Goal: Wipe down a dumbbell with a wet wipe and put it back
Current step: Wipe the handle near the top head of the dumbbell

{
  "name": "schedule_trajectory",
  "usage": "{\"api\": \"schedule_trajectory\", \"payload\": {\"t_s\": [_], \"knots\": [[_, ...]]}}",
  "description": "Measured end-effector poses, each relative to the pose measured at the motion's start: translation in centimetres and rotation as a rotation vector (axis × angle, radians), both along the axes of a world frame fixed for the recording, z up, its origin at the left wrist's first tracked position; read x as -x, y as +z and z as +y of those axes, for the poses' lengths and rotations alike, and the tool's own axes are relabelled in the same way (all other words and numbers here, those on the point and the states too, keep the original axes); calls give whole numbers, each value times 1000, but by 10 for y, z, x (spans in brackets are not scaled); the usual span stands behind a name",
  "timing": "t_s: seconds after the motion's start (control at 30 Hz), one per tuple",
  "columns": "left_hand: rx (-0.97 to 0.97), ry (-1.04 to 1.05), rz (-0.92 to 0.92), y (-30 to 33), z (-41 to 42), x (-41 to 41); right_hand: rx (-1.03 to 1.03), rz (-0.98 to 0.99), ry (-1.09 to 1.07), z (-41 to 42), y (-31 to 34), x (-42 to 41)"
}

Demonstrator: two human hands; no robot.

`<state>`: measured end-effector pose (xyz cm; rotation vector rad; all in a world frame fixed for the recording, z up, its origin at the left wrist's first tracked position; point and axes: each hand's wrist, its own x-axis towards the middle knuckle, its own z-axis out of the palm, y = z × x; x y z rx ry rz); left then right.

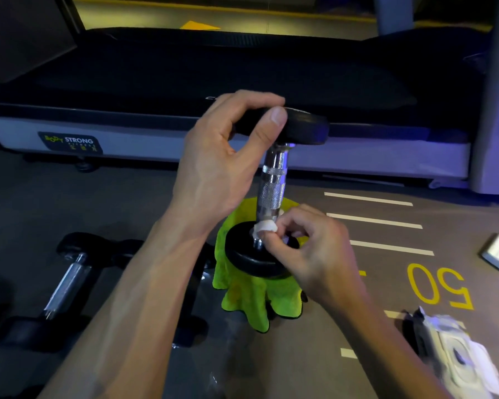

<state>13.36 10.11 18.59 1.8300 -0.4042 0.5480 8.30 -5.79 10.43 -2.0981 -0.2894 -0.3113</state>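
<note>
So the dumbbell [274, 182] is standing on end mid-frame, bottom plate sitting on a green cloth [251, 300] on the floor. The left hand [228, 156] grips the top plate by its rim, thumb over the edge, and that's pretty much all that keeps it upright. The right hand [306, 249] pinches a small wad of wipe [264, 227] against the base of the handle, right where it meets the lower plate.

Biggest risk, I'd say: it's balanced on a soft, bunched cloth, so if the top grip slackens while the wipe scrubs sideways, it could tip toward the other dumbbells [69, 272] at lower left. The wipe's balled up tiny too, so it could easily miss spots in the knurling.
</note>
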Motion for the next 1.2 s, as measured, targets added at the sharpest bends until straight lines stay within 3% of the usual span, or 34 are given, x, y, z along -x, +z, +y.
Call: {"api": "schedule_trajectory", "payload": {"t_s": [0.1, 0.2, 0.27, 0.4, 0.43, 0.57, 0.73, 0.93, 1.2], "knots": [[-6, 21, -1, 1, -2, 3, 92, 133, -13, -10, 10, -3], [8, 66, 0, 1, -2, 4, 349, 14, -25, 1, 12, 4], [27, 59, 11, 0, -3, 5, 395, -76, -57, 14, 10, 9], [40, 47, 23, -1, -2, 4, -149, 86, 60, -1, -10, 1], [43, 51, 29, -2, 0, 3, -204, 139, 74, -4, -13, 0], [60, 70, 58, -1, 5, 4, -305, 183, 14, -4, -3, -6], [58, 91, 61, -1, 9, 5, -291, 136, -125, -18, 14, -21], [54, 45, 38, -1, 3, 6, -608, 183, -182, -15, 23, -35], [53, 29, 31, -1, 0, 6, -510, 167, -150, -6, 23, -54]]}}
